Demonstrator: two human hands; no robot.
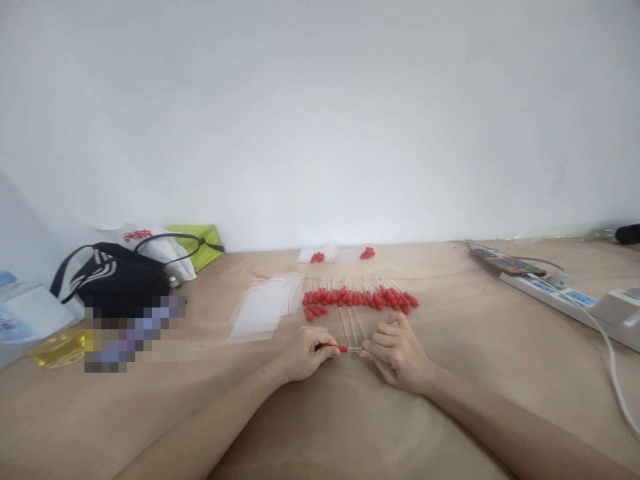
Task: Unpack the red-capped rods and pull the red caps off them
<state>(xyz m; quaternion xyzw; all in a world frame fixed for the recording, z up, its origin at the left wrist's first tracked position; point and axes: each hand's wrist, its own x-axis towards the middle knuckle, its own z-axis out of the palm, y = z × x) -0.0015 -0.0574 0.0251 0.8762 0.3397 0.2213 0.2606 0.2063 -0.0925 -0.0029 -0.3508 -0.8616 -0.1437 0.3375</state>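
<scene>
Near the front of the table, my left hand [311,353] pinches a red rubber bulb [343,349] lying sideways. A thin clear tube [355,349] runs from the bulb's end into the closed fingers of my right hand [400,352]; how deep it sits in the bulb I cannot tell. Several loose clear tubes [351,323] lie just beyond my hands. Farther back is a row of droppers [350,297], red bulbs towards me and clear stems pointing away. A few loose red bulbs [313,312] lie by the row's left end.
Clear plastic bags [260,310] are stacked left of the droppers. Two small clusters of red bulbs [367,253] lie near the wall. A black bag [125,280] stands left. A power strip [575,300], phone [507,262] and white cable [611,360] occupy the right.
</scene>
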